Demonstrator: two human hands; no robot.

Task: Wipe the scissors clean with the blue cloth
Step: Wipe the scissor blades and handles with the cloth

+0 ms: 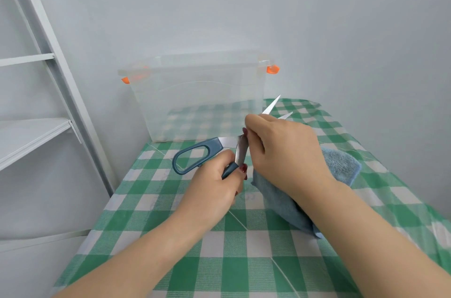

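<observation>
The scissors (241, 152) are held up over the desk (219, 249) just right of the frame's centre, with their blue handles toward the left and the steel blades running up to the right. The left hand (214, 188) has its grip curled round the lower handle, thumb on top, while the large upper handle loop sticks out free to the left. The right hand (285, 149) has its grip closed over the blades near the pivot, one fingertip pressed on the steel. Two blade tips show beyond its knuckles, parted from each other. The upper tip lies just beside the right corner of the clear box (202, 102), and whether it touches cannot be told. The blue cloth (341, 163) lies folded on the desk right of centre, under the right wrist and forearm. Its terry edge shows past the arm on the right and one corner points toward the lower right. Whether the wrist rests on it cannot be told. The box, with orange latches, stands at the desk's far end close to the wall, near the handle loop. The desk's left edge slants from the box's lower left corner down to the lower left of the frame, with a white shelf (31, 136) beside it. Bare checked tablecloth spreads between the forearms in the lower middle.
</observation>
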